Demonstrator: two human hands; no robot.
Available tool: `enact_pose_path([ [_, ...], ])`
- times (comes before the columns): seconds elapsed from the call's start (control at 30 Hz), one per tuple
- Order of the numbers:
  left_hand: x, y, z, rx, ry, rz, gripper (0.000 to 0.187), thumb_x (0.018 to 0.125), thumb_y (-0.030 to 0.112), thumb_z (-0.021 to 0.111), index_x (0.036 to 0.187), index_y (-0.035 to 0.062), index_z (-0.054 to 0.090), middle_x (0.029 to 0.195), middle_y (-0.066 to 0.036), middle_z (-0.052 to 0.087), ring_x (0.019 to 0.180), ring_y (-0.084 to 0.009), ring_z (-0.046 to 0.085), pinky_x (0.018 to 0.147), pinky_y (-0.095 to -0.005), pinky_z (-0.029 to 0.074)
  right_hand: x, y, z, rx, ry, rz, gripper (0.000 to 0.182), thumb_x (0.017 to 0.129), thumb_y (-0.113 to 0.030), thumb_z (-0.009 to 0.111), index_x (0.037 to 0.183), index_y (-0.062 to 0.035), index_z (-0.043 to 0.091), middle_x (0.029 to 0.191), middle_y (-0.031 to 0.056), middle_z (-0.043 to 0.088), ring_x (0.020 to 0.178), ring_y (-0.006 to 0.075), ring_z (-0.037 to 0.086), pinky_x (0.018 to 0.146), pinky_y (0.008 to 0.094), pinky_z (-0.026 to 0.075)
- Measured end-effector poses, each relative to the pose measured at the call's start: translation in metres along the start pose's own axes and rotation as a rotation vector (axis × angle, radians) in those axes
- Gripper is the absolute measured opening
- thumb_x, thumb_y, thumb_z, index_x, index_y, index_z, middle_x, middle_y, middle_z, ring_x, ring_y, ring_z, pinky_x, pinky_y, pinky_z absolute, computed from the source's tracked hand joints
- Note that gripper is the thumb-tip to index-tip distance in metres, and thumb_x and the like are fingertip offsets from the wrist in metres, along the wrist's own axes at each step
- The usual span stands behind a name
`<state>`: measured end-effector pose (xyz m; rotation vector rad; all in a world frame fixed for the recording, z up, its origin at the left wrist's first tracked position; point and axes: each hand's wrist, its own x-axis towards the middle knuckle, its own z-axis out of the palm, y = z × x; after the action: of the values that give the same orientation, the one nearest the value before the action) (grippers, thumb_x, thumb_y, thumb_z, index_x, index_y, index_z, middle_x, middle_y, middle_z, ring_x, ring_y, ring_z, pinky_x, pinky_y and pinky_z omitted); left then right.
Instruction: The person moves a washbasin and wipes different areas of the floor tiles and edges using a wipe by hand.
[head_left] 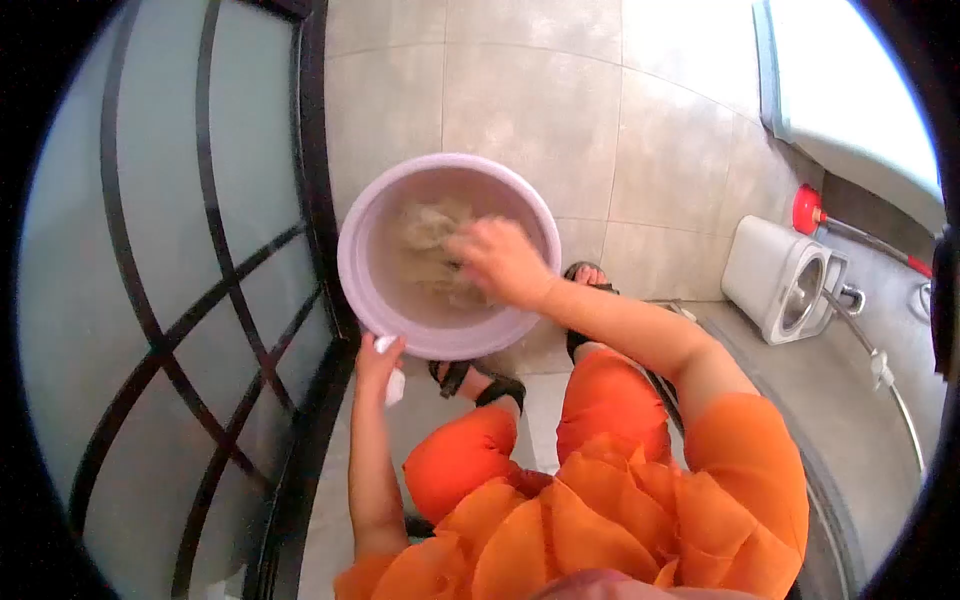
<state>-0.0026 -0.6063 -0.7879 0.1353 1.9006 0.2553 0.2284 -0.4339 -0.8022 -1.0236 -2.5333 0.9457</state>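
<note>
A round lilac basin stands on the tiled floor, holding cloudy water and a pale, crumpled cloth. Over the basin's right half is my right hand, blurred by motion, at the right edge of the cloth; whether its fingers grip any of it is unclear. At the basin's lower left rim, my left hand is closed round a small white item that looks like a cloth or paper and sticks out below the fingers.
A black-framed glass partition rises close on the left. At the right are a white bin-like container, a red plunger, a hose and a large pale fixture. My sandalled feet are just below the basin.
</note>
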Motion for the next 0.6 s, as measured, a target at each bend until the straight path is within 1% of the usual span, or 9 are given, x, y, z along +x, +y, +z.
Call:
enact_pose_path([
  [0.1, -0.006, 0.006, -0.023, 0.760, 0.045, 0.327, 0.045, 0.077, 0.027, 0.068, 0.109, -0.0012, 0.052, 0.101, -0.011, 0.060, 0.082, -0.0226, 0.059, 0.071, -0.0328, 0.047, 0.000, -0.005, 0.037, -0.231, -0.383, -0.163, 0.035, 0.073, -0.021, 0.060, 0.107, -0.0134, 0.059, 0.114, 0.0079, 0.049, 0.104, 0.0281, 0.044, 0.086, 0.0412, 0.037],
  [0.2, -0.036, 0.029, -0.029, 0.797, 0.088, 0.505, 0.048, 0.080, 0.030, 0.064, 0.113, -0.0024, 0.051, 0.111, -0.013, 0.058, 0.096, -0.0258, 0.058, 0.083, -0.0343, 0.044, 0.007, -0.020, 0.040, -0.346, -0.612, -0.196, 0.039, 0.076, -0.030, 0.062, 0.110, -0.0121, 0.058, 0.116, 0.0089, 0.049, 0.105, 0.0289, 0.046, 0.090, 0.0401, 0.038],
  [0.23, -0.041, 0.033, -0.027, 0.555, 0.072, 0.572, 0.046, 0.083, 0.030, 0.061, 0.114, -0.0016, 0.051, 0.112, -0.013, 0.057, 0.098, -0.0253, 0.056, 0.085, -0.0339, 0.043, 0.011, -0.030, 0.034, -0.341, -0.679, -0.196, 0.042, 0.077, -0.034, 0.063, 0.112, -0.0115, 0.056, 0.116, 0.0097, 0.049, 0.105, 0.0297, 0.047, 0.091, 0.0403, 0.038],
  [0.33, -0.047, 0.072, 0.009, -0.144, 0.030, 0.681, 0.039, 0.090, 0.027, 0.051, 0.118, 0.0006, 0.050, 0.117, -0.013, 0.053, 0.105, -0.0243, 0.052, 0.091, -0.0330, 0.039, 0.026, -0.038, 0.020, 0.532, -0.553, -0.006, 0.045, 0.082, -0.040, 0.058, 0.113, -0.0087, 0.058, 0.111, 0.0113, 0.056, 0.103, 0.0280, 0.051, 0.087, 0.0370, 0.041],
  [0.4, -0.061, 0.113, 0.015, -0.444, 0.000, 0.696, 0.036, 0.094, 0.026, 0.043, 0.120, 0.0017, 0.050, 0.122, -0.012, 0.049, 0.110, -0.0240, 0.048, 0.094, -0.0326, 0.036, 0.045, -0.050, -0.001, 0.892, -0.579, 0.113, 0.049, 0.082, -0.043, 0.058, 0.114, -0.0072, 0.057, 0.110, 0.0119, 0.057, 0.101, 0.0255, 0.053, 0.086, 0.0348, 0.042],
  [0.43, -0.064, 0.121, 0.018, -0.323, 0.041, 0.793, 0.036, 0.095, 0.026, 0.041, 0.120, 0.0019, 0.049, 0.123, -0.012, 0.046, 0.111, -0.0235, 0.046, 0.094, -0.0324, 0.035, 0.046, -0.057, -0.013, 1.075, -0.585, 0.175, 0.051, 0.082, -0.045, 0.058, 0.115, -0.0065, 0.057, 0.110, 0.0122, 0.057, 0.100, 0.0242, 0.054, 0.086, 0.0337, 0.042],
  [0.47, -0.066, 0.129, 0.021, -0.196, 0.086, 0.886, 0.036, 0.096, 0.026, 0.039, 0.121, 0.0021, 0.049, 0.124, -0.012, 0.044, 0.112, -0.0230, 0.044, 0.095, -0.0321, 0.035, 0.045, -0.060, -0.026, 1.101, -0.564, 0.191, 0.043, 0.082, -0.038, 0.061, 0.110, -0.0050, 0.058, 0.102, 0.0086, 0.060, 0.093, 0.0165, 0.055, 0.082, 0.0294, 0.043],
  [0.5, -0.069, 0.133, 0.023, -0.062, 0.130, 0.976, 0.036, 0.097, 0.026, 0.036, 0.121, 0.0023, 0.049, 0.124, -0.012, 0.042, 0.114, -0.0225, 0.042, 0.095, -0.0319, 0.034, 0.042, -0.057, -0.023, 1.095, -0.576, 0.231, 0.039, 0.083, -0.035, 0.060, 0.106, -0.0035, 0.058, 0.102, 0.0081, 0.059, 0.092, 0.0149, 0.054, 0.081, 0.0289, 0.043],
  [0.6, -0.068, 0.140, 0.029, 0.121, 0.121, 0.898, 0.044, 0.090, 0.027, 0.053, 0.125, 0.0026, 0.044, 0.120, -0.014, 0.041, 0.112, -0.0225, 0.042, 0.094, -0.0326, 0.036, 0.039, -0.042, -0.041, 1.003, -0.550, 0.301, 0.022, 0.088, -0.023, 0.057, 0.093, -0.0017, 0.059, 0.101, 0.0034, 0.057, 0.090, 0.0087, 0.052, 0.079, 0.0269, 0.043],
])
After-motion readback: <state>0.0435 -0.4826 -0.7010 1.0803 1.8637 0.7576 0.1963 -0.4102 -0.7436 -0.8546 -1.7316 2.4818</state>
